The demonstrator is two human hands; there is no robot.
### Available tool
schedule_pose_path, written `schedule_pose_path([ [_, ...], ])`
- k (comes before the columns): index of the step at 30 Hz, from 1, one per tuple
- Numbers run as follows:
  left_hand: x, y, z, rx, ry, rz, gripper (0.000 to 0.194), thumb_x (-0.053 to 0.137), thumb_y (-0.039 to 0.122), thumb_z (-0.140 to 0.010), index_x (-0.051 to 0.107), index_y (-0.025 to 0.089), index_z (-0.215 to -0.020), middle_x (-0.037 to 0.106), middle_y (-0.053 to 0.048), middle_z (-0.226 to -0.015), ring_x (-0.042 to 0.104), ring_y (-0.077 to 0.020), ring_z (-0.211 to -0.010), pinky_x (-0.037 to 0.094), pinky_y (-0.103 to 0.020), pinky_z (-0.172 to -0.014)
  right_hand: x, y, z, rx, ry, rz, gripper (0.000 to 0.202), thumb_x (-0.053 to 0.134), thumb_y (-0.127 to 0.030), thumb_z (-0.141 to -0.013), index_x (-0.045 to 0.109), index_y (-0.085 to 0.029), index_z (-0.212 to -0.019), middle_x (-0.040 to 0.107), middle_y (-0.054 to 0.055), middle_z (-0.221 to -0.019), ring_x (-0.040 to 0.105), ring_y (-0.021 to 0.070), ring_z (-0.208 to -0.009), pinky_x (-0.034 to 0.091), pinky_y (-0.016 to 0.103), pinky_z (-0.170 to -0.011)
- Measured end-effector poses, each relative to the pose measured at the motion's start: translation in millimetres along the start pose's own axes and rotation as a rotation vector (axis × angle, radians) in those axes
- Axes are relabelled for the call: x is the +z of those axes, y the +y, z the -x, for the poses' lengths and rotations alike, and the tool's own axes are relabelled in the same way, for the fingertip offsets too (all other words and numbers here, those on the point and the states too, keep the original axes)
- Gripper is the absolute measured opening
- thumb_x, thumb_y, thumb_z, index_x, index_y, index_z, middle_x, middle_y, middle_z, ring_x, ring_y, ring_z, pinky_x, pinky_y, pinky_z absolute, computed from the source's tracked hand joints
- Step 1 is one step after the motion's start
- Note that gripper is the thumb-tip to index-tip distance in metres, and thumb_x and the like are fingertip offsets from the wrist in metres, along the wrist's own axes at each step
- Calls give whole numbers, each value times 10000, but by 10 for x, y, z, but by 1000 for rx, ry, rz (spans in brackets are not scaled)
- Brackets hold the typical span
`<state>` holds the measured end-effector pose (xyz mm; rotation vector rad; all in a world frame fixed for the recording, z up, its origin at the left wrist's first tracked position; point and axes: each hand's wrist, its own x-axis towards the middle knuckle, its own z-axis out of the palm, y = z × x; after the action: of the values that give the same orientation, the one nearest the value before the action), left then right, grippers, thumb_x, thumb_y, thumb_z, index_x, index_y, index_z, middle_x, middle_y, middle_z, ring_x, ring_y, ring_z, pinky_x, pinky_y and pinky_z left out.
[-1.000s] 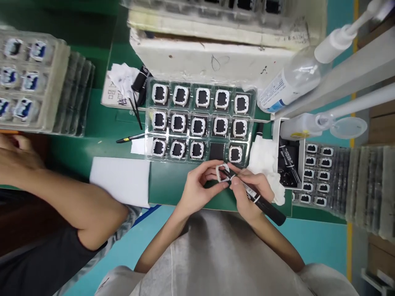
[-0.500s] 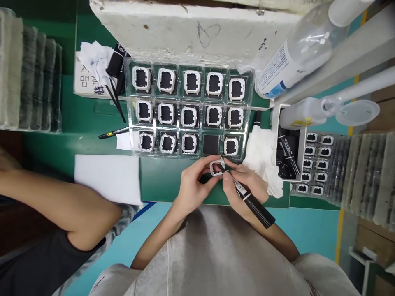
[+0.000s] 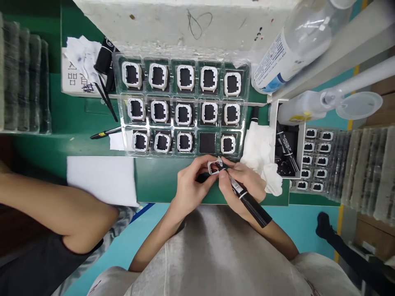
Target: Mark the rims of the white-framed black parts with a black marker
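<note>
Left hand [image 3: 189, 185] pinches a squarish, seemingly plastic frame [image 3: 210, 168]; right hand [image 3: 248, 180] grips a cylindrical black marker [image 3: 252, 206].

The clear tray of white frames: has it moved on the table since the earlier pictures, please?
No; judged against the white box behind it, the clear tray keeps its place; only the camera view shifted.

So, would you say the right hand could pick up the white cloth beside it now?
Probably not freely: the white cloth lies close by, but the right hand holds a black marker.
</note>
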<state>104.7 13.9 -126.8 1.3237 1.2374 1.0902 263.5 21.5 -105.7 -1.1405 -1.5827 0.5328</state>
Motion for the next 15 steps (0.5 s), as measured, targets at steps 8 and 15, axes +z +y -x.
schedule_pose_path([
  [8, 15, -20, 12, 28, 10, -39, 382, 792, 89, -996, 702, 253, -1328, 793, 7, -1162, 781, -96, -1017, 631, -165, -1006, 1, 13, -9, -16, -12, 11, 160, 718, -36, -1094, 667, -187, -1077, 753, 41, -989, 804, 281, -1035, 750, 400, -934],
  [15, 24, -23, 31, 109, 15, -190, 370, 760, 110, -1029, 684, 256, -1360, 793, 12, -1177, 771, -82, -991, 613, -142, -966, 17, 38, -15, -56, -15, 64, 161, 707, -50, -1110, 645, -195, -1079, 712, 27, -937, 796, 250, -947, 763, 378, -921],
])
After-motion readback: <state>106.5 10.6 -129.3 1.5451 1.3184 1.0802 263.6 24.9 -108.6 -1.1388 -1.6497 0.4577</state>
